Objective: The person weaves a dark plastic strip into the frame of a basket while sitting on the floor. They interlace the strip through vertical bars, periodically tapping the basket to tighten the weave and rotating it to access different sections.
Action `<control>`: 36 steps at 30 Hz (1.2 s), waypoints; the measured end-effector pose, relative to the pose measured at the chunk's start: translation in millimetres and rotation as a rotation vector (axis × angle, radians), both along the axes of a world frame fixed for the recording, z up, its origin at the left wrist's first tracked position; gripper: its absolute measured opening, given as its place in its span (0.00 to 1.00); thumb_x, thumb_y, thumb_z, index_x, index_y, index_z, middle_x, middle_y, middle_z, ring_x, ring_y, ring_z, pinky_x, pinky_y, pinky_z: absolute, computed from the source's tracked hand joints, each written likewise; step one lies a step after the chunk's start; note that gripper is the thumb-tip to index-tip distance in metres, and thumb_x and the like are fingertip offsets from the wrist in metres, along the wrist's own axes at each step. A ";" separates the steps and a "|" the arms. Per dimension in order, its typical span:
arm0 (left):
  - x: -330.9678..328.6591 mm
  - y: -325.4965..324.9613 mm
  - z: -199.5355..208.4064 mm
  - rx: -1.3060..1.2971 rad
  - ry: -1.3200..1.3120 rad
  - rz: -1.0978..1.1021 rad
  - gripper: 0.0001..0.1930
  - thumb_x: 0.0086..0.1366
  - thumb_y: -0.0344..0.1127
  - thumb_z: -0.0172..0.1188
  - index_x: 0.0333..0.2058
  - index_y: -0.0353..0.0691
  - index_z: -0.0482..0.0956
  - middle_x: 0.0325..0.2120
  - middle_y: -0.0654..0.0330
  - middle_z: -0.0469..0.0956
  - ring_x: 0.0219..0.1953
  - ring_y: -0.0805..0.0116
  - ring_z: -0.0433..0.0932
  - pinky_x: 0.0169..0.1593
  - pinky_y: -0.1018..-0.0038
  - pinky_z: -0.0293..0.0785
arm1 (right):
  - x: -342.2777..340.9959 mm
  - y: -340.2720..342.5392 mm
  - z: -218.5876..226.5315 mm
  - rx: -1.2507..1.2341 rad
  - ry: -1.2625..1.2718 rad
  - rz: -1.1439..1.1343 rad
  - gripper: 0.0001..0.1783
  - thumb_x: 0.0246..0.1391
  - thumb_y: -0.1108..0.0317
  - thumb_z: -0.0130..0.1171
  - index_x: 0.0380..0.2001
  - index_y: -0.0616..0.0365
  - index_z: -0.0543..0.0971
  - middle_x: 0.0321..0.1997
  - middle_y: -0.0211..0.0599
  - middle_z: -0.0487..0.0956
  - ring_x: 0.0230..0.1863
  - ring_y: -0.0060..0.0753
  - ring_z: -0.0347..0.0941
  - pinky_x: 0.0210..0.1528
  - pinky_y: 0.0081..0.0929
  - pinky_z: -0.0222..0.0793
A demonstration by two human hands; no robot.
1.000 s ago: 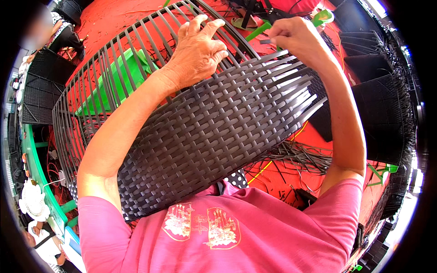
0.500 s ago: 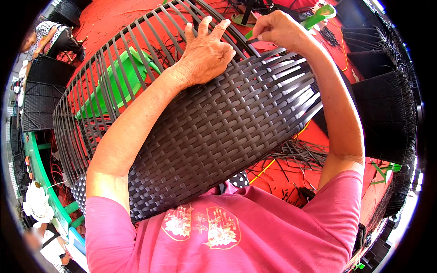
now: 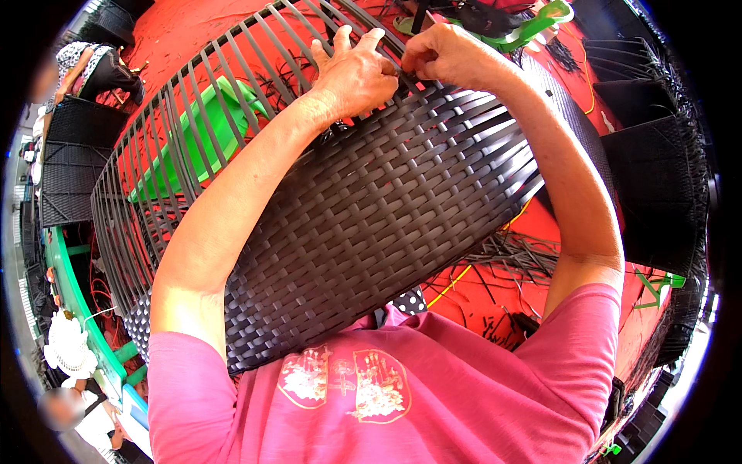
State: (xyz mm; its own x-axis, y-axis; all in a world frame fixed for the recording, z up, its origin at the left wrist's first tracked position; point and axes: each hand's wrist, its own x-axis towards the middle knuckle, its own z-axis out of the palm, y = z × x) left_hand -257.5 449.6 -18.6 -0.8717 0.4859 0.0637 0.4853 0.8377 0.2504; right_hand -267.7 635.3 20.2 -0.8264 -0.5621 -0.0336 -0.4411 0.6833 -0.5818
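Observation:
In front of me lies a large dark brown wicker panel [image 3: 363,201], its near part closely woven and its far part bare, spaced ribs [image 3: 247,73]. My left hand [image 3: 354,76] rests on the ribs at the upper edge of the weave, fingers spread. Right beside it, my right hand [image 3: 452,58] is closed in a pinch at the weave's edge. It holds the end of a dark flat weaving strip, mostly hidden by the fingers. Loose strip ends fan out under my right forearm.
A green plastic chair [image 3: 205,139] shows through the ribs. Another green piece [image 3: 533,27] is at the upper right. Cut strips [image 3: 510,255] litter the red floor. Dark woven panels [image 3: 649,170] stand at the right; a white fan [image 3: 68,344] and other people are at the left.
My right hand has moved left and slightly down, from beyond the weave's corner to beside my left hand. The left hand has shifted only a little.

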 end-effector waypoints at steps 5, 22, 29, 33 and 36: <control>-1.3 1.7 4.6 0.089 -0.128 0.044 0.15 0.53 0.45 0.56 0.39 0.55 0.82 0.63 0.61 0.52 0.66 0.47 0.38 0.63 0.41 0.29 | 3.2 -4.6 -5.3 -0.075 -0.019 -0.064 0.12 0.40 0.76 0.59 0.33 0.63 0.79 0.28 0.36 0.79 0.31 0.25 0.74 0.38 0.24 0.69; 17.1 -27.3 35.9 0.848 -0.029 -0.115 0.06 0.56 0.30 0.56 0.26 0.33 0.76 0.50 0.45 0.67 0.53 0.56 0.67 0.56 0.67 0.60 | 21.7 -19.1 3.8 -0.486 -0.251 -0.176 0.10 0.55 0.66 0.55 0.38 0.56 0.79 0.17 0.25 0.73 0.19 0.12 0.67 0.22 0.15 0.62; 43.0 -52.2 0.5 0.120 0.315 0.001 0.09 0.57 0.40 0.56 0.30 0.44 0.82 0.59 0.58 0.61 0.60 0.52 0.56 0.61 0.57 0.49 | 25.3 -25.9 21.1 0.037 0.133 -0.006 0.07 0.43 0.69 0.59 0.26 0.60 0.80 0.17 0.34 0.75 0.21 0.24 0.72 0.26 0.26 0.67; 43.3 -43.6 -6.2 0.031 0.180 -0.022 0.10 0.55 0.42 0.57 0.33 0.49 0.84 0.61 0.60 0.56 0.62 0.48 0.49 0.61 0.47 0.43 | 27.8 -49.3 3.7 0.204 0.199 0.037 0.07 0.35 0.73 0.59 0.23 0.62 0.79 0.23 0.44 0.78 0.27 0.40 0.75 0.31 0.33 0.68; 35.0 -41.5 1.1 0.092 0.027 0.006 0.09 0.53 0.42 0.60 0.30 0.46 0.83 0.61 0.60 0.56 0.60 0.53 0.54 0.61 0.52 0.47 | 23.0 -51.6 -8.4 0.109 0.040 0.037 0.08 0.38 0.72 0.60 0.25 0.62 0.80 0.23 0.42 0.78 0.27 0.37 0.75 0.32 0.32 0.68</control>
State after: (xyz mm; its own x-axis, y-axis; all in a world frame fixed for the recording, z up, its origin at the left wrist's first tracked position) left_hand -222.5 408.1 -17.5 -0.8721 0.4715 0.1312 0.4877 0.8147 0.3138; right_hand -244.7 583.7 11.7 -0.8069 -0.5872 -0.0642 -0.4886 0.7245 -0.4862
